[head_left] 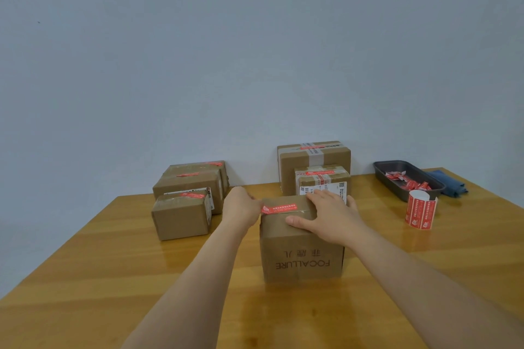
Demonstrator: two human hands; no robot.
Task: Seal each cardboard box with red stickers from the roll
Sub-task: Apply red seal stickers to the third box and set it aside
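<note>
**Sticker going onto front box**

Left hand (239, 208) is pinching the left end of a red rectangular sticker (279, 208) lying across the top of the brown cardboard box (302, 252). Right hand (329, 215) is lying flat, fingers spread, pressing that top. Red sticker roll (420, 212) is standing on the wooden table (99, 263), right of the box.

A plain packing room is showing here: a wooden worktop (119, 258) standing against a bare wall (255, 51), carrying taped boxes (181, 215) and a sticker roll (421, 212).
</note>
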